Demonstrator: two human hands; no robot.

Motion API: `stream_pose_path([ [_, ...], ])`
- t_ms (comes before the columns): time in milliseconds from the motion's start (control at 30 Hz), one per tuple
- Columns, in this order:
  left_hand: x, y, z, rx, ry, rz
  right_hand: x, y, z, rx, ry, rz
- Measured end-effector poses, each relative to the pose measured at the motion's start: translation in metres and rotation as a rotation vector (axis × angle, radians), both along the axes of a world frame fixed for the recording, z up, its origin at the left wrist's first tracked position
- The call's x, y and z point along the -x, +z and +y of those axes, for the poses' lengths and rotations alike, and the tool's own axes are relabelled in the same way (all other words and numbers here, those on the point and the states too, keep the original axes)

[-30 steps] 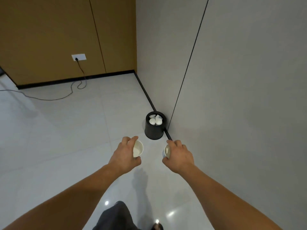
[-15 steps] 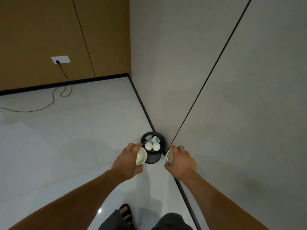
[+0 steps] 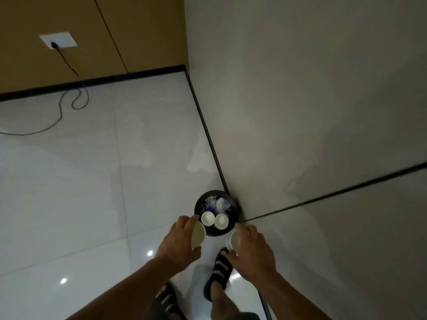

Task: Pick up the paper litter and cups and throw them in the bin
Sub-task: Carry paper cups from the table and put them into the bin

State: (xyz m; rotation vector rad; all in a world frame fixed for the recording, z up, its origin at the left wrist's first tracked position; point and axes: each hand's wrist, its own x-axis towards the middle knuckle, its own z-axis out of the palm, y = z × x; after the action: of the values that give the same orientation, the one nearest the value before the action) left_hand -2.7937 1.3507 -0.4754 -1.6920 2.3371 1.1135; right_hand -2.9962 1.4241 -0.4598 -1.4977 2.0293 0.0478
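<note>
A smooth, round-rimmed white paper cup point(image 3: 198, 234) is gripped by the curled fingers of the left hand point(image 3: 179, 242), just beside the rim of the round black bin point(image 3: 196, 205). A second paper cup point(image 3: 235, 241), faintly blue-printed, is clasped in the right hand point(image 3: 253, 249) near the bin's front. Inside, two upright cups point(image 3: 207, 218) are seen beside crumpled paper point(image 3: 220, 202). The bin is set on glossy white floor tiles point(image 3: 92, 181).

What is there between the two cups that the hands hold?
In the head view, only the bin, its near wall, and bare floor lie between the left cup and right cup.
</note>
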Motion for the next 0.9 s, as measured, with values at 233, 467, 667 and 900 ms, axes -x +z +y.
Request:
stream_pose_path([
  [233, 0.026, -0.155, -0.047, -0.116, 0.086, 0.073, 0.012, -0.141, -0.055, -0.077, 0.006, 0.009],
  [467, 0.049, -0.302, -0.07, -0.11, 0.043, 0.105, 0.015, -0.285, -0.091, -0.06, -0.002, 0.019],
  [667, 0.059, -0.366, -0.067, -0.079, -0.067, 0.109, 0.02, -0.345, -0.088, -0.067, -0.032, 0.004],
  [900, 0.076, -0.387, -0.078, 0.087, -0.175, 0.069, 0.038, -0.359, -0.1, 0.011, 0.019, 0.128],
])
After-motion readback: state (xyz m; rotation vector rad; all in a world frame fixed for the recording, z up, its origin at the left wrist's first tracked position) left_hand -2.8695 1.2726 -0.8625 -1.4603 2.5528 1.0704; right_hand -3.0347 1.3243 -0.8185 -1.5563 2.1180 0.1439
